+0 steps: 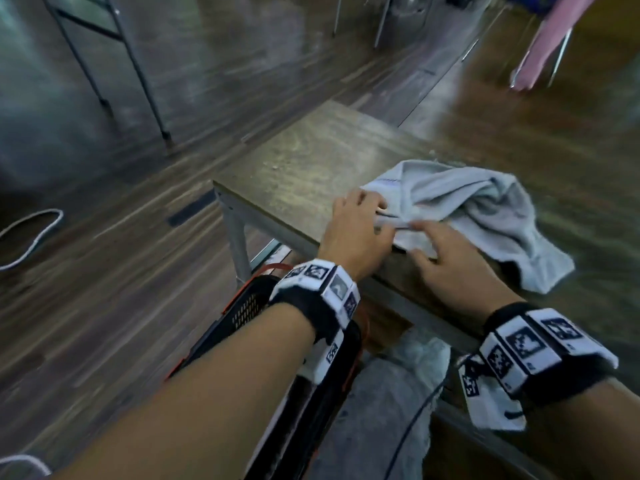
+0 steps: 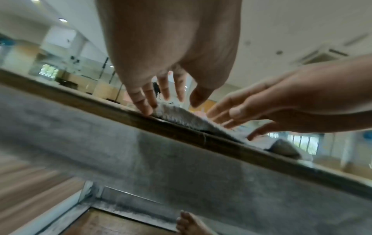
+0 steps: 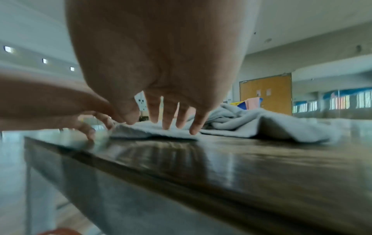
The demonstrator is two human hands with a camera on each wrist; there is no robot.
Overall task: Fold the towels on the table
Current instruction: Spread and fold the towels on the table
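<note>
A crumpled grey towel point(image 1: 467, 202) lies on the wooden table point(image 1: 311, 161) near its front right edge, one end hanging over the side. My left hand point(image 1: 356, 223) rests at the towel's near left corner, fingers stretched down to the table edge point(image 2: 149, 95). My right hand point(image 1: 446, 251) lies just beside it with straight, spread fingers; in the right wrist view its fingertips point(image 3: 167, 120) press the flat near part of the towel point(image 3: 261, 124). Neither hand plainly pinches the cloth. The two hands almost touch.
A black basket with orange trim point(image 1: 249, 306) stands on the floor below the table's front left corner. White plastic point(image 1: 408, 362) lies under the table. A white cable point(image 1: 31, 237) curls on the floor at the left. Pink cloth point(image 1: 554, 39) hangs far right.
</note>
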